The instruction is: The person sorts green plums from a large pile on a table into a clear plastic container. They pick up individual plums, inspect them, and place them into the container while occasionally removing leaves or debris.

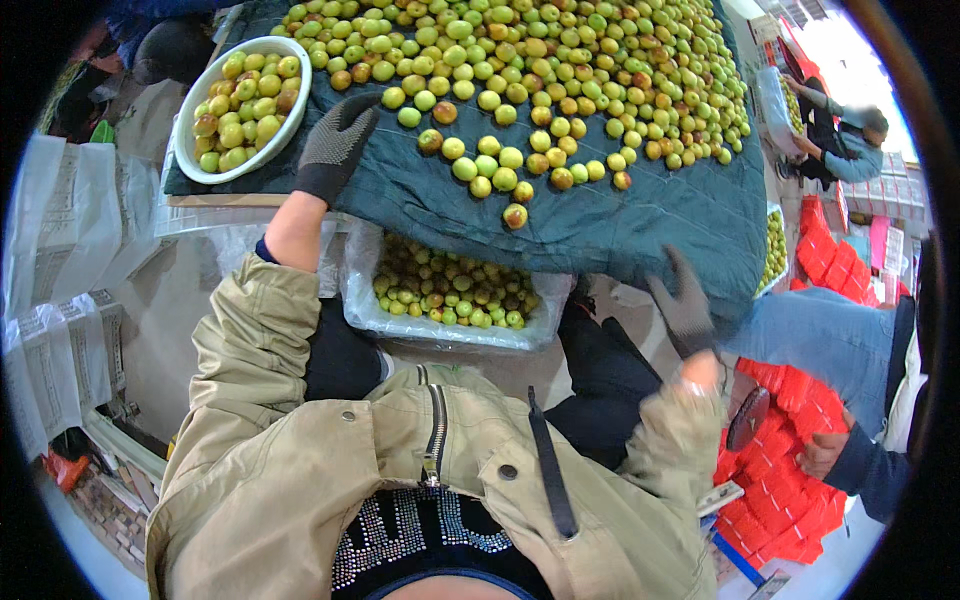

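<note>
Yellow-green fruits with brown-red patches (505, 179), which look like jujubes, lie spread over a dark green cloth (420, 180) on a table. My left hand (334, 146), in a grey dotted glove, is on the cloth between a white bowl (178, 142) of fruits and the loose ones. No fruit shows in it, and its fingertips are hard to make out. At the cloth's near right edge is my right hand (682, 304), also gloved and blurred, its fingers apart. I see nothing in it.
A plastic-lined crate (450, 341) of fruits sits below the table's near edge. Red packaging (780, 457) is piled at right, beside a person in jeans (825, 352). Farther back another person (855, 150) holds a lined crate (772, 97). Covered stacks (60, 225) stand left.
</note>
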### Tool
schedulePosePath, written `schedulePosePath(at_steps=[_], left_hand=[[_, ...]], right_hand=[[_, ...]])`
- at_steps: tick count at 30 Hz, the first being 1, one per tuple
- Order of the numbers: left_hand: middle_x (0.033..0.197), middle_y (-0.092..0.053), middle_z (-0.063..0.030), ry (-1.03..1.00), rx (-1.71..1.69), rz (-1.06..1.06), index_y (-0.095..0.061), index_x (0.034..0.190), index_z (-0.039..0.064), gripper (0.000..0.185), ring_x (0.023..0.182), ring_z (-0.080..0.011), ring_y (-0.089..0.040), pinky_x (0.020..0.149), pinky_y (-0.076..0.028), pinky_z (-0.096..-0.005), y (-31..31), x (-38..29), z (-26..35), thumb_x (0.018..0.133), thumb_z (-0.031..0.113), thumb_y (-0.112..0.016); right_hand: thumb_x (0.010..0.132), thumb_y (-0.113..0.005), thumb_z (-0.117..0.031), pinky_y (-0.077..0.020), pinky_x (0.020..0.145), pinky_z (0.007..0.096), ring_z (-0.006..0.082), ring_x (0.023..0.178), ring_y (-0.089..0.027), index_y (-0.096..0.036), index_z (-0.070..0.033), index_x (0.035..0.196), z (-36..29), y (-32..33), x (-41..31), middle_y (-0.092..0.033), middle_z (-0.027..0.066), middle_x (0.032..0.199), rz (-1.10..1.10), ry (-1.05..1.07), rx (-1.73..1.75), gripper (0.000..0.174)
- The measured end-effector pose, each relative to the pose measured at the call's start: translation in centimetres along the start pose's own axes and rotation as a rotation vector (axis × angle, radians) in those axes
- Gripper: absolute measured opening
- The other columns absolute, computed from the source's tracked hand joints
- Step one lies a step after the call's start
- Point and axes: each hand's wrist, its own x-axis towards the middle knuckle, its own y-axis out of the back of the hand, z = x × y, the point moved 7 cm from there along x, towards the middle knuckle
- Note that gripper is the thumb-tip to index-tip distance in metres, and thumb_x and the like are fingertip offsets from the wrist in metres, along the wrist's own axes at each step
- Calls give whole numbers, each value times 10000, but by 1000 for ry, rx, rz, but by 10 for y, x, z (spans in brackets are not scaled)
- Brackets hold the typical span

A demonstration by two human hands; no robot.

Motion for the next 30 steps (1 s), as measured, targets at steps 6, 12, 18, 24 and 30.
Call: schedulePosePath(at_steps=[6,12,18,24,30], left_hand=[[1238,-633,-168,40,-21,4,-586,1264,42,368,1159,-284,-605,992,-451,-345,-3,11,-12,950,233,-589],[1409,-489,-198,38,146,115,-501,1366,60,476,1305,-342,-473,1084,-380,-373,6,35,-41,954,285,-582],[1457,-423,-221,63,37,7,-463,1396,48,532,1353,-379,-402,1123,-340,-396,-17,50,-63,959,332,-570],[1469,-418,-213,-5,196,-5,-425,1424,46,596,1364,-363,-401,1130,-326,-413,-32,43,-44,946,365,-581],[1473,-413,-216,213,-22,-109,-419,1436,63,600,1351,-364,-421,1106,-357,-408,-33,36,-46,959,398,-561]], right_hand=[[927,-583,-358,-425,1026,422,351,1192,-548,-541,-77,1323,-148,-128,258,-595,182,1274,196,329,-7,488],[927,-519,-484,-214,1181,483,327,1415,-320,-378,-102,1463,-250,-213,263,-399,127,1503,48,668,-344,673],[946,-548,-354,-340,1117,432,324,1324,-448,-514,-118,1372,-176,-151,274,-502,145,1415,-170,347,76,488],[935,-553,-313,-220,1176,470,349,1391,-358,-375,-124,1468,-167,-156,311,-387,142,1510,77,409,-327,593],[907,-597,-267,-182,1189,503,317,1381,-383,-438,-120,1431,-129,-163,205,-465,133,1451,74,382,-140,567]])
